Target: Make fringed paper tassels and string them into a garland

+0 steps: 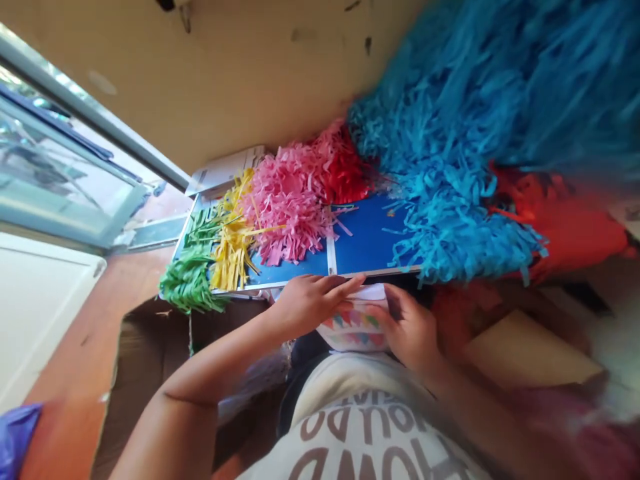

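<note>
My left hand [307, 300] lies on the top edge of a white piece with rows of coloured triangles [356, 325], its fingers stretched flat and close together across it. On the right side of the same piece, my right hand [413, 327] has its fingers curled round the edge. The piece sits just below the near edge of a blue board [367, 243]. Fringed tissue paper lies on the board: green [190, 273], yellow [231, 240], pink [290, 200] and red [345, 167].
A large mass of blue fringed paper [475, 147] hangs over the board's right side, with orange-red material [565, 227] beneath it. A brown cardboard sheet [150, 347] is at lower left, tan cardboard [525, 353] at right, a window [65, 167] at left.
</note>
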Tool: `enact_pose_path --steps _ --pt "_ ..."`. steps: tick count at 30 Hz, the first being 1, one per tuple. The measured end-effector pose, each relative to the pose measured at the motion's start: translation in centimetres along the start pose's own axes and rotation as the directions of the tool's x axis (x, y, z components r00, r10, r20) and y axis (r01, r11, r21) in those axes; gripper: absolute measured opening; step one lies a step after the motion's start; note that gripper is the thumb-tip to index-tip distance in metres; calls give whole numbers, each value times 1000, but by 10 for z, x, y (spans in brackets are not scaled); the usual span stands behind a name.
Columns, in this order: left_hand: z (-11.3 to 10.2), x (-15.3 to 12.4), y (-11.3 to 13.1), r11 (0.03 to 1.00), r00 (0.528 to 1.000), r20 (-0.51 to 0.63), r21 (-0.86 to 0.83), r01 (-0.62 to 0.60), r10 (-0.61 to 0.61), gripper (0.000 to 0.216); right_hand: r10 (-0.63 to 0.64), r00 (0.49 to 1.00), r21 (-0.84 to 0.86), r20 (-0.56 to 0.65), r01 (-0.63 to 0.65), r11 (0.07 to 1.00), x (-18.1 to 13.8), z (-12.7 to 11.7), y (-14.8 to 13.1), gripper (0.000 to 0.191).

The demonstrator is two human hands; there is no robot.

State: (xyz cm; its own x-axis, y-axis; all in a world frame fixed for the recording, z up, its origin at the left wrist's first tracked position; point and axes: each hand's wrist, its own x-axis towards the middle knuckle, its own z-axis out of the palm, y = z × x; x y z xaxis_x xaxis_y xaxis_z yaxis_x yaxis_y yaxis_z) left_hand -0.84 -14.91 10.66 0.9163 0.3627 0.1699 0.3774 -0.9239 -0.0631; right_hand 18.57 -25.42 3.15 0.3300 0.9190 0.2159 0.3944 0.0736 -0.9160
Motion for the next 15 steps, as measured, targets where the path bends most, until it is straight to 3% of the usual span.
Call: enact_pose_path --steps 6,12,15 --pt "-11 3 1 1000 999 26 -8 -28 28 47 -78 997 -40 -3 78 996 2 -5 -6 28" --pt "-32 12 3 973 968 138 -130 -190 208 54 -93 994 -45 59 96 994 0 -10 -12 30" --pt "-36 16 7 944 963 71 -228 -237 259 52 -108 992 -62 59 112 992 -1 -12 -13 31"
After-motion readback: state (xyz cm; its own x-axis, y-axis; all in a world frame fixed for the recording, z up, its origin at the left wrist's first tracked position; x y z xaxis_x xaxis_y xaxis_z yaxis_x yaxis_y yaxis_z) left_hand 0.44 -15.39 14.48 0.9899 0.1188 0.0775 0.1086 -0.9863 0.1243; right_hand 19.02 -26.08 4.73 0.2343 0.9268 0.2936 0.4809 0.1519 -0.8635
